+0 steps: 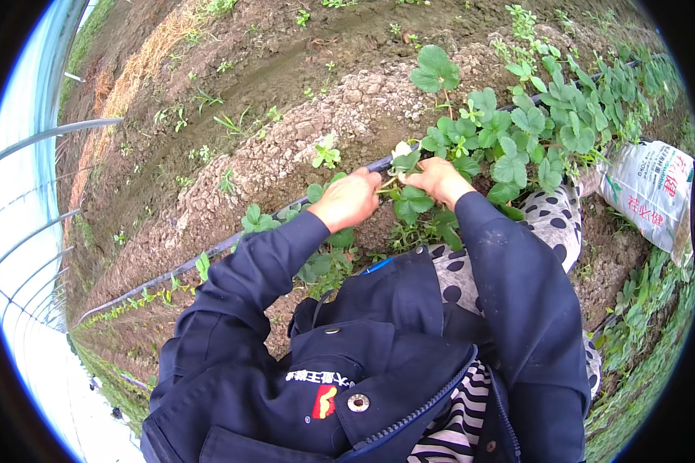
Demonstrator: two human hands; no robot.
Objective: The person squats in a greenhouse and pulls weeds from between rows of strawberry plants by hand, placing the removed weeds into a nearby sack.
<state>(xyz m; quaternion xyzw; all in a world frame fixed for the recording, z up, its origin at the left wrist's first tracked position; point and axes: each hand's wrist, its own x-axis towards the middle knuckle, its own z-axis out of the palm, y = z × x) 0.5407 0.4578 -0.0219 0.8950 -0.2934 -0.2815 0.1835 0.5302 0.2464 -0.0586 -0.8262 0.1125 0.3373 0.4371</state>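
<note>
My left hand point(350, 198) and my right hand point(437, 180) meet low over a row of strawberry plants point(498, 133). The fingers of the left pinch a pale strawberry stem point(388, 184) that runs across the gap between the hands. On its other side my right hand grips the same small bunch, close to a strawberry leaf point(406, 162). A whitish bit point(402, 149), flower or leaf underside, shows above that leaf. Just behind the fingers passes a black drip hose point(379, 165). More leaves point(412, 204) sit below the hands; the fingertips are partly hidden.
The hose runs along a raised bed of crumbly soil point(347, 104) with small weeds point(326, 152). At right lies a white printed sack point(651, 197) beside my dotted trouser leg point(553, 223). Greenhouse hoops and film point(26, 173) line the left. Straw point(145, 63) lies beyond the bed.
</note>
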